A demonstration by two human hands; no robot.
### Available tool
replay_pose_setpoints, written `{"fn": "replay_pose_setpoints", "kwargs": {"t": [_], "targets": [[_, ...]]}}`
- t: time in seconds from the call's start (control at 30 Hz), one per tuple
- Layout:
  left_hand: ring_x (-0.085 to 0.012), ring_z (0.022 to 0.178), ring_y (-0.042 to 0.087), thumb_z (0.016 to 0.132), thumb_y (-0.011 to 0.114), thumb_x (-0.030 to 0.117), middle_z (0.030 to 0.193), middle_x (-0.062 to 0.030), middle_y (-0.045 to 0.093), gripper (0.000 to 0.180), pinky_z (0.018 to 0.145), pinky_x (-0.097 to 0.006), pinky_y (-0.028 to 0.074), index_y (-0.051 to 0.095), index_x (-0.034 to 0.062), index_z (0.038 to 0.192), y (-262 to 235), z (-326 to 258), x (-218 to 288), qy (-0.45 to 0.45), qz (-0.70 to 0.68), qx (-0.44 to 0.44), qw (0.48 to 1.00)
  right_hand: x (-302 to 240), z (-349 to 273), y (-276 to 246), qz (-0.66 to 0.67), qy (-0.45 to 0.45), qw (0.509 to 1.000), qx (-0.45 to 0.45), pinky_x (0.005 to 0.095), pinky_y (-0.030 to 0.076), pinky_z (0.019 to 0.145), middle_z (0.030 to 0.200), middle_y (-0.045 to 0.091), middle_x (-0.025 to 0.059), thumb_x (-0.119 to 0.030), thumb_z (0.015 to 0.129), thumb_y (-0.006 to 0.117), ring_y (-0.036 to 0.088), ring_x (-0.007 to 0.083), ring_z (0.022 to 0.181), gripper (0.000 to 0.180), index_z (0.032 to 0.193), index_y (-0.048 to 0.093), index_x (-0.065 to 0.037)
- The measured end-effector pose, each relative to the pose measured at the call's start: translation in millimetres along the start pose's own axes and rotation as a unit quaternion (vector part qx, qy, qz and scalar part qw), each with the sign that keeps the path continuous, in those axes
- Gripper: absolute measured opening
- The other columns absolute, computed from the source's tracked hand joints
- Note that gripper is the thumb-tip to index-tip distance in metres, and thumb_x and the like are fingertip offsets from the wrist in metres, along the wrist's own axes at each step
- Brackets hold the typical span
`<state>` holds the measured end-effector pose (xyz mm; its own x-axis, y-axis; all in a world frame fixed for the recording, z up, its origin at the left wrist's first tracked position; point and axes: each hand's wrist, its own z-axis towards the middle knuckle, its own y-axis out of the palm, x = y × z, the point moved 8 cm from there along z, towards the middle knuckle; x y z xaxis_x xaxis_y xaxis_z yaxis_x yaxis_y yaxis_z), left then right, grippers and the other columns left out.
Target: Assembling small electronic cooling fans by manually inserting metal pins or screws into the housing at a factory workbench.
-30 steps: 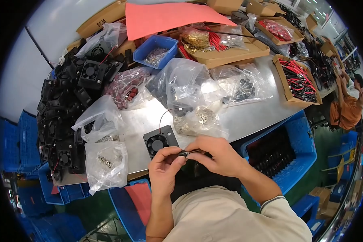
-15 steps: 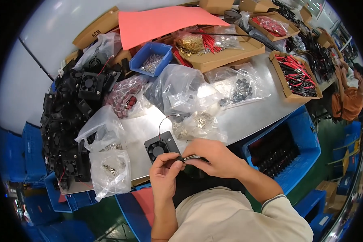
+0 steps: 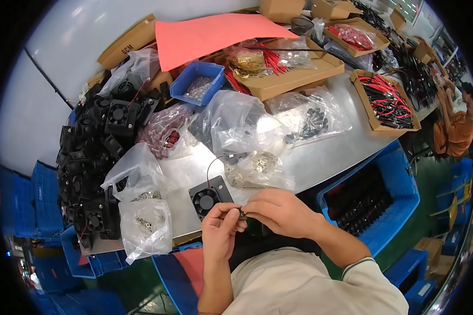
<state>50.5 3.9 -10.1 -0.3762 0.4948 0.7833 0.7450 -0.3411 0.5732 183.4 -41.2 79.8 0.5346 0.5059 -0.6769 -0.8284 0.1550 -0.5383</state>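
At the near edge of the table my left hand [image 3: 222, 227] pinches a small dark part [image 3: 242, 212] between thumb and index finger. The fingertips of my right hand [image 3: 279, 211] close on the same part from the right, hiding most of it, so its exact kind does not show. Just beyond my left hand, a black cooling fan [image 3: 205, 199] lies on the metal table [image 3: 184, 173], its thin lead curving up to a small white connector [image 3: 230, 156]. A clear bag of small metal rings [image 3: 260, 167] lies close beyond my right hand.
Black fans [image 3: 86, 168] are heaped at the left, beside clear bags of hardware [image 3: 144, 223]. A blue bin of small metal pieces [image 3: 219, 93] and a cardboard tray [image 3: 305, 79] stand farther back. At right are a box of red-black cables [image 3: 363, 107] and a blue crate [image 3: 404, 197].
My right fingers have drawn in and curled closer around the small part; the silvery sliver seen between them earlier no longer shows. The view has shifted slightly.
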Motion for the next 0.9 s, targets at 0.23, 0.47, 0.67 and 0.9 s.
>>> {"fn": "replay_pose_setpoints", "kwargs": {"t": [0.23,0.47,0.67,0.9], "targets": [[-0.0122,0.074,0.065,0.094,0.061,0.003,0.089,-0.0076,0.067,0.014,0.066,-0.023,0.052,0.062,-0.0008,0.108,2,-4,0,0.017,0.032,0.038,0.999,7,-1,0,0.043,0.037,0.998,0.014,0.0365,0.052,0.07,0.093,0.065,0.0125,0.0,0.081,0.071,0.064,0.0309,0.081,0.022,0.102,0.066,-0.003],[-0.0131,0.076,0.064,0.092,0.063,0.0,0.092,-0.0081,0.067,0.017,0.068,-0.023,0.052,0.063,-0.0018,0.109,9,1,-1,0.03,0.074,0.015,0.997,9,-4,-5,0.032,0.063,0.998,0.005,0.0356,0.052,0.07,0.093,0.065,0.0121,0.002,0.079,0.072,0.064,0.0315,0.081,0.022,0.1,0.066,-0.002],[-0.0125,0.077,0.063,0.091,0.064,0.001,0.091,-0.0064,0.066,0.018,0.068,-0.023,0.051,0.063,-0.002,0.108,12,1,8,0.066,0.055,-0.002,0.996,15,20,-28,0.069,0.154,0.985,-0.033,0.03,0.051,0.071,0.09,0.069,0.0105,0.002,0.08,0.07,0.065,0.0198,0.079,0.018,0.098,0.067,0.001],[-0.0118,0.077,0.063,0.091,0.064,0.002,0.088,-0.0055,0.065,0.017,0.067,-0.024,0.051,0.064,0.0002,0.108,-5,-25,11,0.045,0.034,-0.008,0.998,102,113,-37,-0.158,0.11,0.968,-0.162,0.0348,0.05,0.088,0.108,0.069,0.0154,0.007,0.08,0.058,0.064,0.0332,0.102,0.032,0.111,0.066,-0.001]]}}
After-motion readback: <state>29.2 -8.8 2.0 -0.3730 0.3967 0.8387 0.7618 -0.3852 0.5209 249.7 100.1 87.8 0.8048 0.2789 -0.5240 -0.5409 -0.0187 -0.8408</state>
